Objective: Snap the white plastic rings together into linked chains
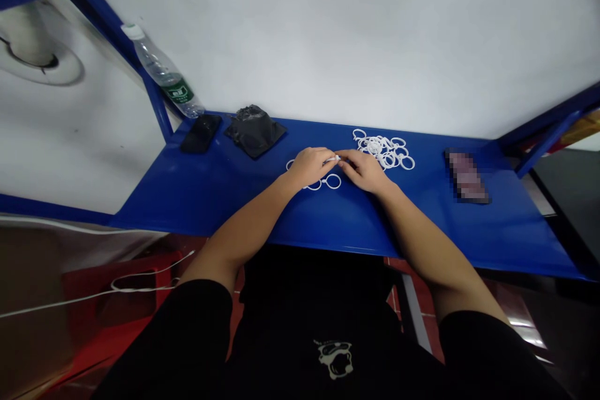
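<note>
My left hand (309, 167) and my right hand (363, 170) meet at the middle of a blue metal table (187, 194). Between their fingertips they pinch a small white plastic ring (332, 159), mostly hidden by the fingers. A loose heap of similar white rings (382, 151) lies just beyond my right hand. Several more white rings (325, 182) lie on the tabletop under my wrists and fingers, partly covered by my left hand.
A water bottle (164, 72) lies at the far left beside a black phone (201, 133) and a crumpled black bag (255, 131). A pixelated phone (466, 176) lies at the right. A white wall rises behind the table, with blue metal framing at both ends.
</note>
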Demonstrator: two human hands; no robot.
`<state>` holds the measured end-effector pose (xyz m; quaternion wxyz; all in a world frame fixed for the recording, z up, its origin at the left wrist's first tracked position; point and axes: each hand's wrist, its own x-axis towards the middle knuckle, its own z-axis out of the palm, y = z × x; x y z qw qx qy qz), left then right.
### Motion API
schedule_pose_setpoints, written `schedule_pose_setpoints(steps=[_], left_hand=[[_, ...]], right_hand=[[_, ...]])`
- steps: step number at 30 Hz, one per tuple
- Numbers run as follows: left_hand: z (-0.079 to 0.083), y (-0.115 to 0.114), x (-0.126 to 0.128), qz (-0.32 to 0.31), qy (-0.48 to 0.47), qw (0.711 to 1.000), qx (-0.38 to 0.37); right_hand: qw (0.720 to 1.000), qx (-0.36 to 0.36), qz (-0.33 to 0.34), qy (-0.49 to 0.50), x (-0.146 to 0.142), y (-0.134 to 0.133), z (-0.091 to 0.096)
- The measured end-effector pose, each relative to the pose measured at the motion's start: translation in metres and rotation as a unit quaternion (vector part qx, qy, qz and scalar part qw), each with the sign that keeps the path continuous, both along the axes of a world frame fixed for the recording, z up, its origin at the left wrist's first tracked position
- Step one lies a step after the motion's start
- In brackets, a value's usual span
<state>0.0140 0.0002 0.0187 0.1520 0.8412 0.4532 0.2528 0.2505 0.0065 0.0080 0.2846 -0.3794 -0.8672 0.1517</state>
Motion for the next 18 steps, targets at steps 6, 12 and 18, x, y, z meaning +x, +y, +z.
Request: schedule_pose_setpoints(steps=[6,12,18], left_hand=[[-0.0017,0.0002,0.0015,-0.02,0.027,0.999,0.019],[-0.0027,0.0003,0.0019,-0.04,0.034,0.998,0.025],[-0.0076,0.0022,0.0012,-0.046,0.019,0.998,0.025]], right_hand=[[0.999,0.029,-0.01,-0.009,-0.0001,-0.0041,0.0055],[0.999,0.042,-0.012,-0.001,-0.0012,-0.0061,0.008],[0.999,0.047,0.001,0.008,0.0011,-0.0057,0.0098]])
